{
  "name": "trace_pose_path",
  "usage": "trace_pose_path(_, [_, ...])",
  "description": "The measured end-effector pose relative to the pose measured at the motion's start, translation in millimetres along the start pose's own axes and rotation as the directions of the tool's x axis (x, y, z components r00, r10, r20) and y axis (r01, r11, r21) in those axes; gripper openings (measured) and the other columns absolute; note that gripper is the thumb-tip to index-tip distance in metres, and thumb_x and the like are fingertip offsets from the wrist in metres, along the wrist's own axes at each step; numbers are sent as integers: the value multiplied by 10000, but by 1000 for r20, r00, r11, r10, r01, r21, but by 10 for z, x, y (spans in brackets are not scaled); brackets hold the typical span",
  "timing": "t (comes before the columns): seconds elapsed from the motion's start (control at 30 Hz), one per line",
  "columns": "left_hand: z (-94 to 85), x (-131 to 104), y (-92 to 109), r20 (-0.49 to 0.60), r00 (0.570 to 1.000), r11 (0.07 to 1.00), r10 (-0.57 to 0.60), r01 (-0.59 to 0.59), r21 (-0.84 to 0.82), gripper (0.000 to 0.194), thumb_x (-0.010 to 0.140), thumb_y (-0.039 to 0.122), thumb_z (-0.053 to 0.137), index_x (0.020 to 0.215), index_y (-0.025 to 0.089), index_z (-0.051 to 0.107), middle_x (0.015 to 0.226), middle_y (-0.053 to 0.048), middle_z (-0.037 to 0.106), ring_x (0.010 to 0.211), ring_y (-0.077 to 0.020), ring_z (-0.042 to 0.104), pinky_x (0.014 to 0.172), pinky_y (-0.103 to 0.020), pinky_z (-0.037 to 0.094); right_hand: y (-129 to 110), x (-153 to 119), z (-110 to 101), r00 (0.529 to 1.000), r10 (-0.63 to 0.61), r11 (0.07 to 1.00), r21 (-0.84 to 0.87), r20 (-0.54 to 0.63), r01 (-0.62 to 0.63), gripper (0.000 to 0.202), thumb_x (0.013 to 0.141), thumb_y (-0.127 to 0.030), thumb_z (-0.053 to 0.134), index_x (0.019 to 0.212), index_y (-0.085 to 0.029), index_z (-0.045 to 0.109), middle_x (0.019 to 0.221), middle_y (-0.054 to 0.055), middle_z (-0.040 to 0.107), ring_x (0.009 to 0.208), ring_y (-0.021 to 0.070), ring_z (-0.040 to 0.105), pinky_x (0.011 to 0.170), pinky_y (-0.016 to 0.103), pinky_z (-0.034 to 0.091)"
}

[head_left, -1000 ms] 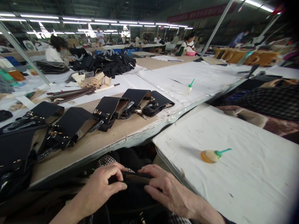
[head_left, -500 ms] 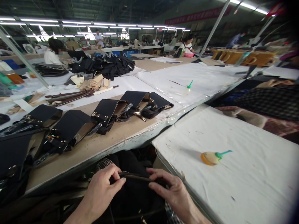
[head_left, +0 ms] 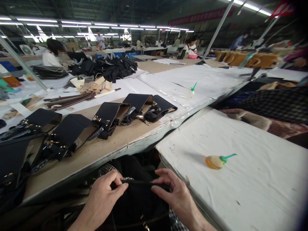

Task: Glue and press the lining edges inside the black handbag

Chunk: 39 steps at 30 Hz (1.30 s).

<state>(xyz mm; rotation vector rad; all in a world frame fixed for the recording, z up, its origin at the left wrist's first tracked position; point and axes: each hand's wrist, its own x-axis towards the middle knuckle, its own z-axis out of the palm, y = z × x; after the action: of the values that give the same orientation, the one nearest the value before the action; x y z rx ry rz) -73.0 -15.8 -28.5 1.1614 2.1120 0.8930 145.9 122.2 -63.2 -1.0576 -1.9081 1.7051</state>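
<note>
A black bag (head_left: 141, 202) with a little gold metal fitting low on it lies in my lap, its top edge stretched between my two hands. My left hand (head_left: 102, 194) pinches that edge at one end, thumb and fingers closed. At the other end, my right hand (head_left: 176, 194) grips the edge between thumb and forefinger, the other fingers loosely bent. The bag's lower part is dark and hard to make out. Beyond my hands, several black bags (head_left: 72, 130) with gold clasps stand in a row along the front of the worktable.
A squeeze bottle (head_left: 214, 162) with a green nozzle lies on the white side table (head_left: 260, 179) at right. A second bottle (head_left: 192, 91) stands farther back. Brown strips (head_left: 72, 99), tan pieces (head_left: 96, 86) and a black heap (head_left: 115, 67) lie left. Several people work beyond.
Along the bag's edge, the fingers of my right hand have lifted slightly, and the brownish strip seen there before has turned out of sight. My left hand keeps its pinch.
</note>
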Motion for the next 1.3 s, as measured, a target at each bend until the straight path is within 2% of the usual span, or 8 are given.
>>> trace_pose_path(0.27, [12,-33,27,-44,999,999,14,-15,-31,270,845,227,631,627,217,474,772,22,667,766,-175,631,721,-270,433,2,-3,57,997,-81,990,-114,-7,80,249,864,-334,680,1067,-224,585,850,-5,737,885,211,703,866,342,490])
trace_pose_path(0.43, [28,-18,42,-53,998,999,23,-25,-35,297,818,216,651,599,214,451,740,19,649,740,-172,620,706,-271,432,-185,106,-38,974,-29,986,-152,225,65,246,869,-305,661,1097,-211,651,848,-5,754,806,186,672,768,290,488])
trace_pose_path(0.53, [37,-22,55,-54,998,999,34,-36,-34,300,803,200,657,588,211,449,738,15,650,740,-172,620,714,-274,430,-384,230,-68,917,24,970,-229,397,74,217,867,-301,664,1056,-212,720,761,-33,716,664,136,584,614,239,424])
trace_pose_path(0.63, [43,-47,86,-45,998,998,32,-34,-44,275,804,203,658,599,210,474,738,13,655,741,-174,623,710,-276,427,-563,388,-2,841,26,940,-300,540,163,136,848,-269,675,923,-187,753,637,-61,592,576,97,464,522,218,332])
trace_pose_path(0.77, [50,-78,143,-34,999,998,33,-35,-61,239,784,177,658,617,211,491,711,14,654,728,-177,617,688,-275,421,-638,603,195,695,-23,877,-319,718,359,240,842,-256,692,640,-150,619,544,-82,393,532,77,359,490,223,263])
trace_pose_path(0.9, [19,-83,152,-22,999,995,34,-36,-88,226,762,149,668,616,208,505,744,5,679,755,-180,628,704,-272,431,-609,722,331,588,-68,873,-238,806,427,231,851,-233,681,662,-164,566,584,-82,409,543,79,378,498,219,275])
trace_pose_path(1.1, [-93,-99,213,31,995,989,93,-89,-120,187,781,156,714,650,208,591,860,1,724,860,-193,661,785,-278,449,-781,665,235,591,-97,832,-261,801,489,194,829,-184,660,659,-177,569,585,-75,421,548,95,402,544,232,317])
trace_pose_path(1.3, [6,-110,300,-11,997,987,76,-76,-140,263,775,168,716,597,213,528,971,-33,756,941,-233,679,838,-313,475,-900,562,60,629,-66,834,-304,775,461,248,818,-144,618,607,-180,493,567,-72,415,541,90,407,553,235,315])
